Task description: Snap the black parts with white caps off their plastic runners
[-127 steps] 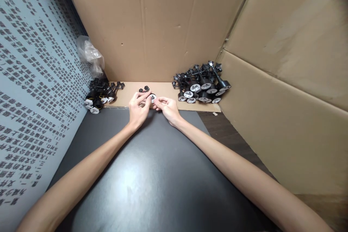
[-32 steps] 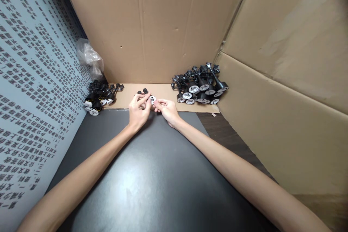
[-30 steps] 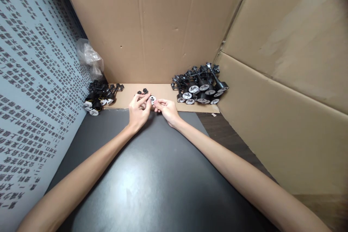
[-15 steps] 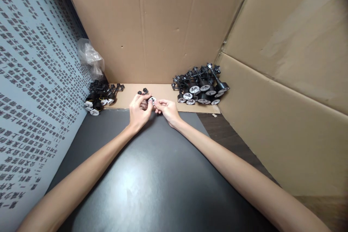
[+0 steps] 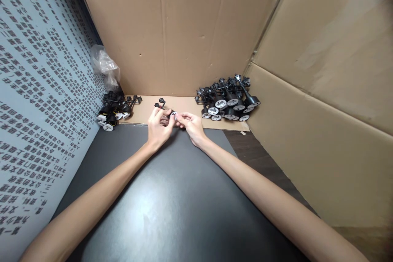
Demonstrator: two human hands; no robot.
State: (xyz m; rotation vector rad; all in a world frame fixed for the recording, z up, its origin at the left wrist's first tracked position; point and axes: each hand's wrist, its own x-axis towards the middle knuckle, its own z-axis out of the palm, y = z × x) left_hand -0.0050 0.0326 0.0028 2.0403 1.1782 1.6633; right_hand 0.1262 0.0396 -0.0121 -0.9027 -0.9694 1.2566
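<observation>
Between my two hands is a small black toy street lamp (image 5: pixel 162 101), its lantern heads poking out beyond my left fingers. The white underside of its base (image 5: pixel 173 114) faces me, partly covered by fingertips. My left hand (image 5: pixel 158 129) is closed around the lamp's body, thumb against the base. From the right, my right hand (image 5: pixel 192 126) pinches the edge of the base with thumb and fingers. Most of the post is hidden behind the left hand.
At the right lies a pile of similar lamps (image 5: pixel 232 101) with white bases. A smaller heap of lamp parts with yellow wires (image 5: pixel 111 110) sits left, below a clear plastic bag (image 5: pixel 106 65). Cardboard walls (image 5: pixel 190 37) enclose the back and right; a grey mat (image 5: pixel 172 196) covers the front.
The lamp has turned a little in my hands, its lantern heads shifting slightly. Less of the white base shows, as my right thumb covers more of it.
</observation>
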